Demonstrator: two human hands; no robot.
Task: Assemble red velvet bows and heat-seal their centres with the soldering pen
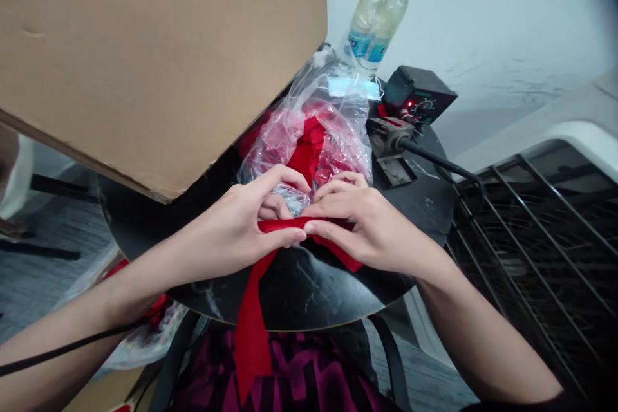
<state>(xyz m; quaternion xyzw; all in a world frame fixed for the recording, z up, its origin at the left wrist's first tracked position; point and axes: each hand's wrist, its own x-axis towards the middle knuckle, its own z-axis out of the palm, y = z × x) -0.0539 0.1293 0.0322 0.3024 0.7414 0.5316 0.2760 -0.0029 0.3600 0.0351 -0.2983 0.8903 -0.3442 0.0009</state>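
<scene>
A strip of red ribbon [255, 335] runs between both hands over the front part of a round black marble-look table [309, 299]. My left hand [270, 215] is closed, pinching the ribbon between thumb and fingers. Close beside it, my right hand [350, 215] pinches the same ribbon, the two thumb tips almost touching. One tail of the ribbon hangs past the table's front edge, and a shorter piece shows below the right hand. Just behind the fingers lies a clear plastic bag [284, 132] with more red fabric [309, 145] in it.
A large cardboard box [168, 64] overhangs the table's left side. Two bottles [381, 13] stand at the back, with a black soldering station [418, 96] and its cable to their right. A heater with a wire grille [541, 244] stands at the right. Another bag [154, 328] lies lower left.
</scene>
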